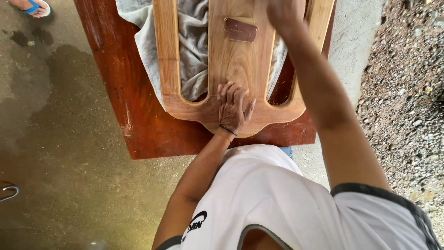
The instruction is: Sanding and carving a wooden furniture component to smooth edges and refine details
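A light wooden chair-back frame (173, 74) with a wide middle slat and two side rails lies flat on a grey cloth (194, 51). My left hand (235, 109) presses flat on the curved near end of the frame, fingers spread. My right hand (283, 13) reaches far up along the middle slat at the top edge of the view; its fingers are cut off there. A brown rectangle of sandpaper (240, 30) lies loose on the slat, just left of my right hand.
The frame and cloth rest on a reddish-brown wooden table (138, 125) dusted with sawdust. Wet concrete floor lies to the left, gravel ground (407, 83) to the right. Another person's foot in a blue sandal (32, 7) shows at top left.
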